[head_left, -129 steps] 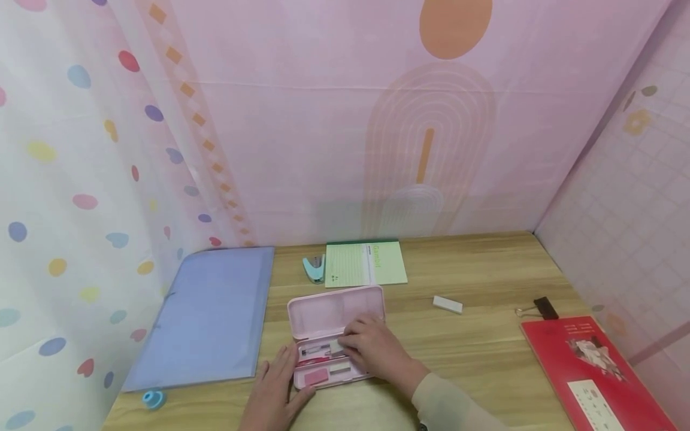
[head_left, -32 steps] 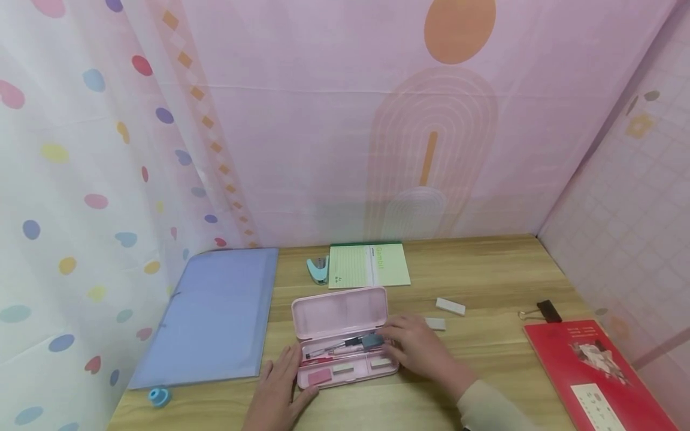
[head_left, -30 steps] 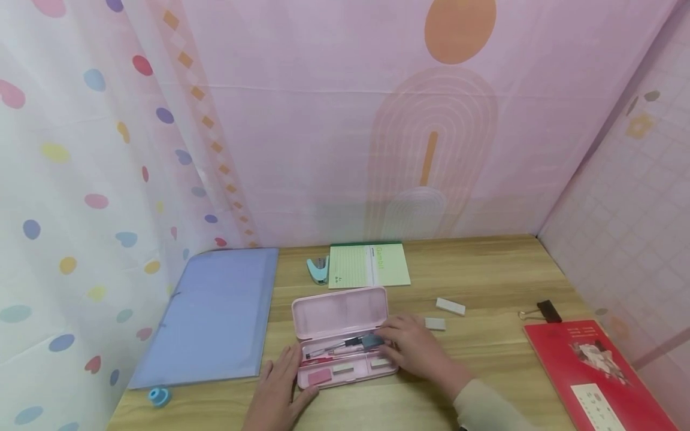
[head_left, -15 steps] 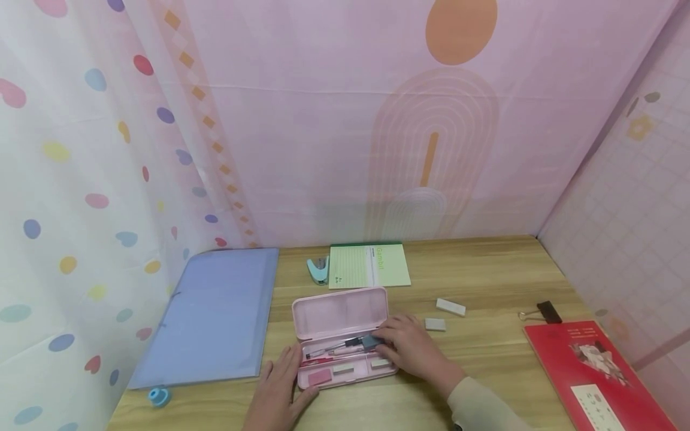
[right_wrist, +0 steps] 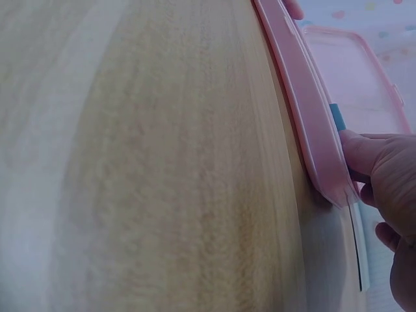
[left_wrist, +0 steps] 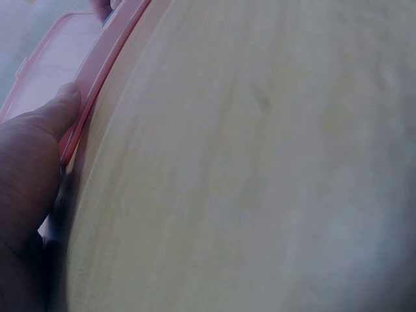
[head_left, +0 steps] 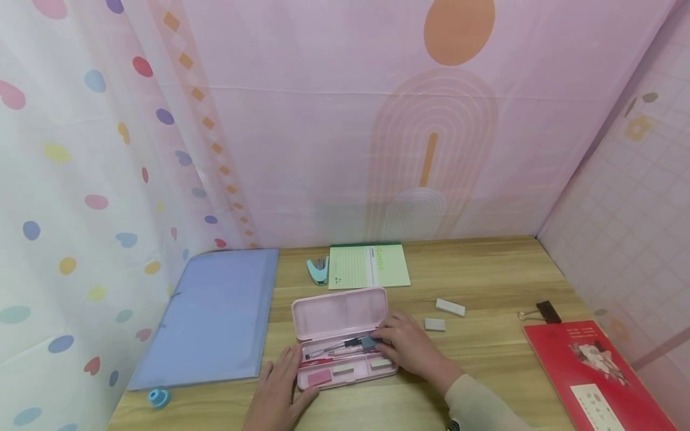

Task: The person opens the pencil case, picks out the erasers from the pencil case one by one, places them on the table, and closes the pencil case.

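Pink pencil case (head_left: 336,314) dead centre, a blue-grey piece (head_left: 369,343) inside it. At ten o'clock, a lilac-blue folder (head_left: 207,314); at twelve, a pale green notebook (head_left: 369,265) beside a mint stapler (head_left: 317,270). Red book (head_left: 595,374) at four. Light wood-grain table (head_left: 485,347), polka-dot curtain (head_left: 81,197).

Wooden desk (head_left: 485,281), pink patterned backdrop (head_left: 334,149) behind, dotted curtain (head_left: 70,209) at left, grid-patterned wall (head_left: 631,221) at right.

Far left: blue folder (head_left: 207,314) lying flat. Near its front corner, at the desk edge: small blue round item (head_left: 156,397), type unclear.

Far centre: green notepad (head_left: 368,265); mint stapler (head_left: 317,270) just beside it on the left.

Right of centre: two white erasers, the farther one (head_left: 450,307) long, the nearer one (head_left: 434,324) shorter, apart from each other.

Right: black binder clip (head_left: 543,310) just beyond the far edge of a red book (head_left: 593,371), which runs off the near right.
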The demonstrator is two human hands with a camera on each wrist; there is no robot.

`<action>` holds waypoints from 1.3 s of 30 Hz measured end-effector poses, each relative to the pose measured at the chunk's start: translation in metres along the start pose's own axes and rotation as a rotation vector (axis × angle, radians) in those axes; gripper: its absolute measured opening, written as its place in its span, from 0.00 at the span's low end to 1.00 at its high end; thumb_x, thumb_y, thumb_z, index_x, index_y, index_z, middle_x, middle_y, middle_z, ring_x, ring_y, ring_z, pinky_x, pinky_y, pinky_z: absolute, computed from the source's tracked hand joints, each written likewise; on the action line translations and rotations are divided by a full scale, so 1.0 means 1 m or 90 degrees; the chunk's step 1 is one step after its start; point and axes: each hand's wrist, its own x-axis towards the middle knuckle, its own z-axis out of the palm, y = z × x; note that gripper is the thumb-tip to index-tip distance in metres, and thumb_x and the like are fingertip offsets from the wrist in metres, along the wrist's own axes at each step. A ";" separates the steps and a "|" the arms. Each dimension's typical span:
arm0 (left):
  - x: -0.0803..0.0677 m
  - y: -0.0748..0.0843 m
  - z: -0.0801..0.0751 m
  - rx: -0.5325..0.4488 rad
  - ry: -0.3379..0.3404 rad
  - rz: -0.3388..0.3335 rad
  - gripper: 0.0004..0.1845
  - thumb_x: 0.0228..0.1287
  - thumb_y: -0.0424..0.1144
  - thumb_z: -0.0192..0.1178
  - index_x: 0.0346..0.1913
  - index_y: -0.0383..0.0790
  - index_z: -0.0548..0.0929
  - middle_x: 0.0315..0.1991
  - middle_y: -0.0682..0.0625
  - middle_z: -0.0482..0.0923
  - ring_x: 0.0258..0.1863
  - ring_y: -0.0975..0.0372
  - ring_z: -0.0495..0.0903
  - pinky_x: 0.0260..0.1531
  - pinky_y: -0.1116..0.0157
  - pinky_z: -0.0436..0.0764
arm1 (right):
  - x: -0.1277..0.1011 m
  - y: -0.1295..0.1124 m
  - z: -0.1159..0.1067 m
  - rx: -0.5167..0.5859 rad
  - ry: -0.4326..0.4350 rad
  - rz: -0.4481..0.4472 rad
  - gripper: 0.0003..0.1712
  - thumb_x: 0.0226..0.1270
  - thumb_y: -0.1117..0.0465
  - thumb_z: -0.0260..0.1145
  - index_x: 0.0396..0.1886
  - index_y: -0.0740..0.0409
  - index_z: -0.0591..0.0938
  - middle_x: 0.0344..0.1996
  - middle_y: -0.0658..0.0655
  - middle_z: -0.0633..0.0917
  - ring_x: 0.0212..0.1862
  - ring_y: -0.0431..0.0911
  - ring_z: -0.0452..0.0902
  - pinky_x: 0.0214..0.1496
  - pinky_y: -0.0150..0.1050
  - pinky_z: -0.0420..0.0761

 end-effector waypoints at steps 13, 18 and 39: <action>0.001 0.001 -0.001 -0.001 -0.008 -0.010 0.51 0.59 0.72 0.50 0.74 0.38 0.57 0.72 0.46 0.60 0.71 0.50 0.57 0.68 0.43 0.52 | -0.001 -0.001 0.000 0.007 0.018 -0.026 0.15 0.62 0.53 0.70 0.48 0.48 0.86 0.40 0.42 0.79 0.42 0.36 0.70 0.46 0.34 0.77; 0.001 0.000 0.000 -0.003 -0.009 -0.010 0.51 0.59 0.72 0.50 0.74 0.38 0.57 0.72 0.46 0.59 0.72 0.51 0.57 0.68 0.43 0.51 | -0.003 -0.004 -0.002 0.030 -0.006 -0.003 0.17 0.63 0.53 0.69 0.51 0.48 0.85 0.40 0.42 0.76 0.39 0.34 0.70 0.42 0.31 0.78; 0.000 -0.002 0.002 0.005 -0.005 -0.007 0.51 0.59 0.72 0.51 0.75 0.40 0.56 0.73 0.47 0.58 0.72 0.51 0.57 0.68 0.43 0.51 | -0.074 0.040 -0.030 0.035 0.181 0.135 0.16 0.54 0.61 0.75 0.45 0.52 0.87 0.42 0.43 0.79 0.32 0.31 0.69 0.31 0.27 0.76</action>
